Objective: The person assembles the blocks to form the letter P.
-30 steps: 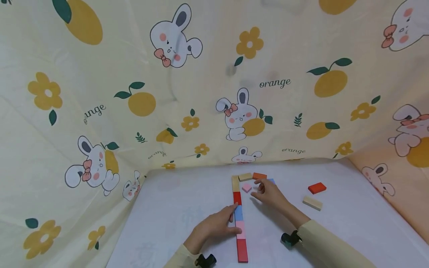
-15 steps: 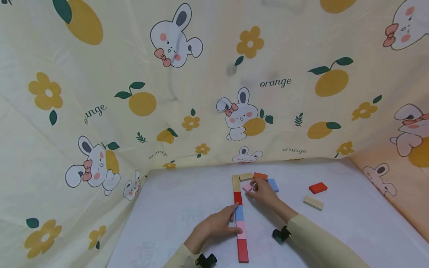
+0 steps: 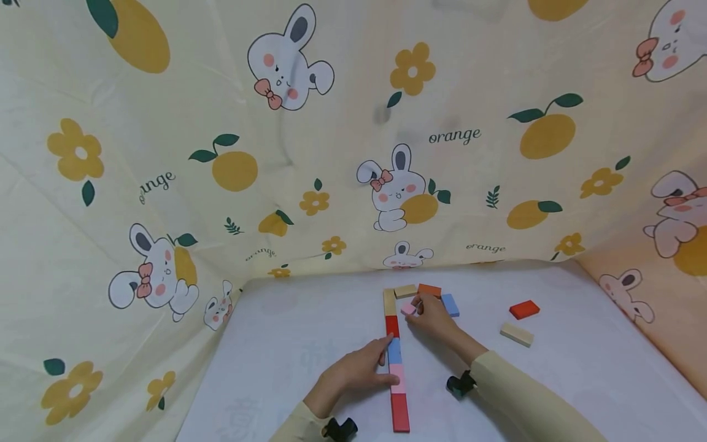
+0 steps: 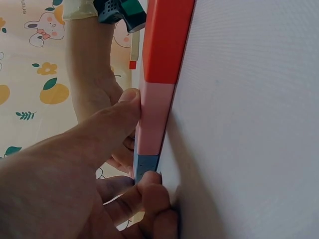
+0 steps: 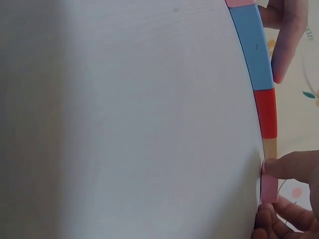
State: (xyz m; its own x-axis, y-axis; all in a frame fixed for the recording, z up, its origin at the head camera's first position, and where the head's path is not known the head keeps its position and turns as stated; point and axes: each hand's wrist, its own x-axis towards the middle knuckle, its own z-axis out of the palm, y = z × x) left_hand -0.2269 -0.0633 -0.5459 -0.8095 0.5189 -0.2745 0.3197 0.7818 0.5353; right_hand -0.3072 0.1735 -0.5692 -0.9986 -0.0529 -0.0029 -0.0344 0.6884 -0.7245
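My right hand [image 3: 435, 318] pinches a small pink block [image 5: 269, 189] between thumb and fingertips, just right of the row's far end. My left hand [image 3: 358, 367] rests along a straight row of wooden blocks. Its extended thumb touches the pink block [image 4: 155, 117] of the row, and its index fingertip lies where the blue block [image 3: 394, 351] meets the red block [image 3: 391, 326]. The other fingers bend beside the row's left side. Nearest the person lies a longer red block [image 3: 400, 412]; a beige block [image 3: 389, 302] forms the far end.
From the row's far end, a beige block [image 3: 405, 291], an orange block [image 3: 429, 290] and a blue block [image 3: 450, 305] curve rightward. Farther right lie a loose red-orange block [image 3: 524, 309] and a beige block [image 3: 517, 334]. A patterned cloth [image 3: 342, 123] hangs behind the white table [image 3: 276, 344].
My right hand has moved left and taken hold of the small pink block, uncovering the blue block behind it. My left hand stays in place on the row.
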